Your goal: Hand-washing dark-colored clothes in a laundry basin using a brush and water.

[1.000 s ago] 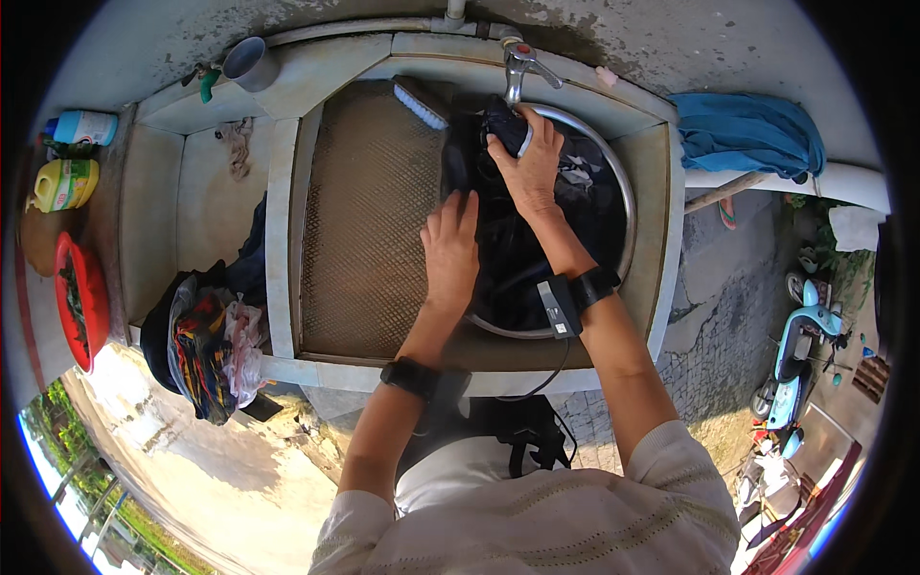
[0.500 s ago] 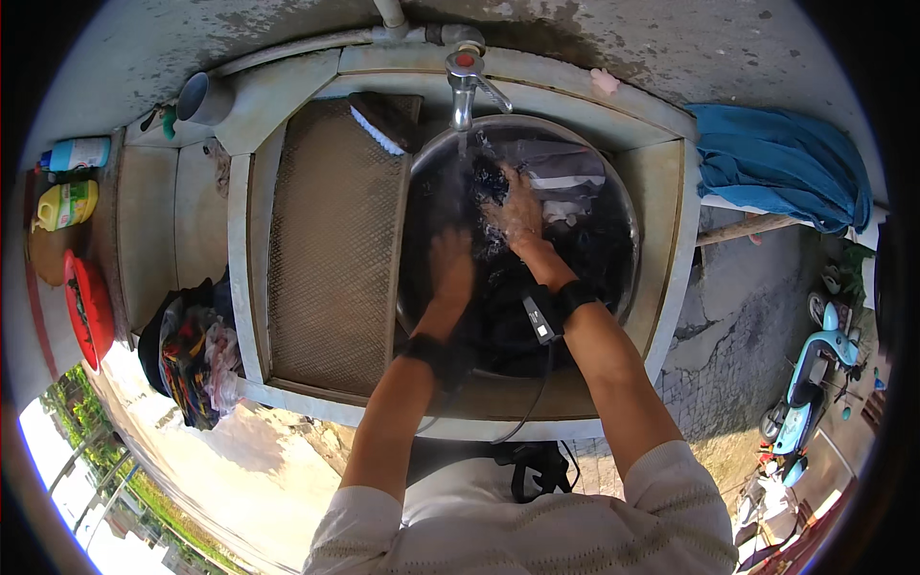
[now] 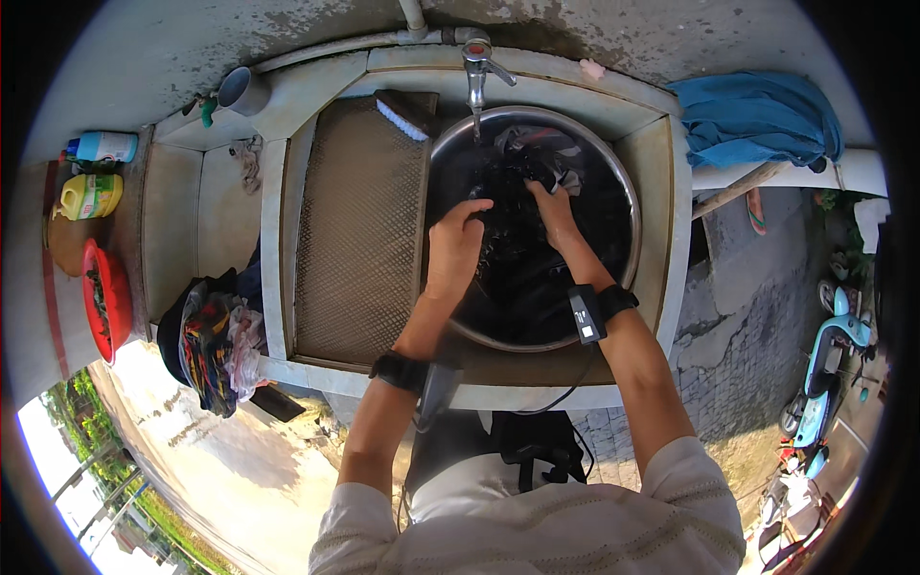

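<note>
A round metal basin point(image 3: 632, 206) holds dark water and a soaked dark garment point(image 3: 522, 278). A grey cloth with pale stripes point(image 3: 551, 149) shows at its far side. My right hand point(image 3: 556, 213) is closed, its fingertips pinching dark wet fabric near the basin's middle. Over the left part of the basin, my left hand point(image 3: 454, 251) has its fingers curled in. Whatever lies between those fingers cannot be made out against the dark water. The tap point(image 3: 475, 72) stands above the basin's far rim.
Left of the basin is a textured washboard slab point(image 3: 359, 230) with a scrub brush point(image 3: 402, 115) at its far end. Farther left are bunched clothes point(image 3: 206, 340), a red bowl point(image 3: 113, 297) and a yellow bottle point(image 3: 91, 196). Blue cloth point(image 3: 762, 120) hangs at right.
Both hands have come up out of the water and their fingers have closed. My left hand is no longer blurred in the basin. The striped cloth looks more bunched.
</note>
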Tool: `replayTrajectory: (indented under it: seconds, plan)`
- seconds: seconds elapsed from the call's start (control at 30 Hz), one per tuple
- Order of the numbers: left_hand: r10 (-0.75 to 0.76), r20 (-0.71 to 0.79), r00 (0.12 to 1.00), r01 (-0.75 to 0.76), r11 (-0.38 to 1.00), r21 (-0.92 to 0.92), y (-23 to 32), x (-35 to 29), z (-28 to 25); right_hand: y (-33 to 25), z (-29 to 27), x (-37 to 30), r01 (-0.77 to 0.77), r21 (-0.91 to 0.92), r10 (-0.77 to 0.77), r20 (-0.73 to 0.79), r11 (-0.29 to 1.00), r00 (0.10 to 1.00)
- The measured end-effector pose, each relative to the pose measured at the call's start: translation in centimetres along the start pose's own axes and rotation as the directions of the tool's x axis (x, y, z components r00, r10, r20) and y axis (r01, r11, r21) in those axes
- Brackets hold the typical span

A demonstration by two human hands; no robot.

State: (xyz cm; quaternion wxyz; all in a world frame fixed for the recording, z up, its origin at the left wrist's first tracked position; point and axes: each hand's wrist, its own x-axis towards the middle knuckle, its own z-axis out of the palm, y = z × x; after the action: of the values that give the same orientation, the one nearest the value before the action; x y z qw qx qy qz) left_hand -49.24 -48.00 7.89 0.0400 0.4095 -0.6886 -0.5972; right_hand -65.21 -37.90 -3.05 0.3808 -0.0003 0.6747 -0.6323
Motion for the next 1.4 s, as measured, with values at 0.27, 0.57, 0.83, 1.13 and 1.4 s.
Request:
replayTrajectory:
  seconds: [0.27, 0.57, 0.83, 1.13, 1.4]
  plan:
    - [0.153, -0.117, 0.981, -0.192, 0.728, -0.658, 1.6, -6.0, -13.7, -5.4, 8.0, -8.8, -0.36, 0.399, 0.196, 0.396, 0.843, 0.897]
    - [0.225, -0.169, 0.96, -0.217, 0.974, 0.069, -4.1, 0.4, -16.9, -5.7, 16.8, -9.9, 0.43, -0.378, -0.216, 0.491, 0.82, 0.844]
    - [0.305, -0.356, 0.883, -0.126, 0.886, 0.446, -8.1, -8.5, -10.1, 1.8, 16.8, -17.3, 0.705, -0.586, -0.548, 0.464, 0.4, 0.696]
    - [0.421, -0.306, 0.854, -0.192, 0.802, 0.566, -7.2, 0.8, -11.9, -2.1, 19.2, -8.9, 0.767, -0.588, -0.648, 0.484, 0.257, 0.588]
    - [0.279, -0.215, 0.936, -0.129, 0.839, 0.529, -5.5, 5.3, -14.1, -4.9, 20.0, -5.0, 0.746, -0.6, -0.372, 0.647, 0.29, 0.665]
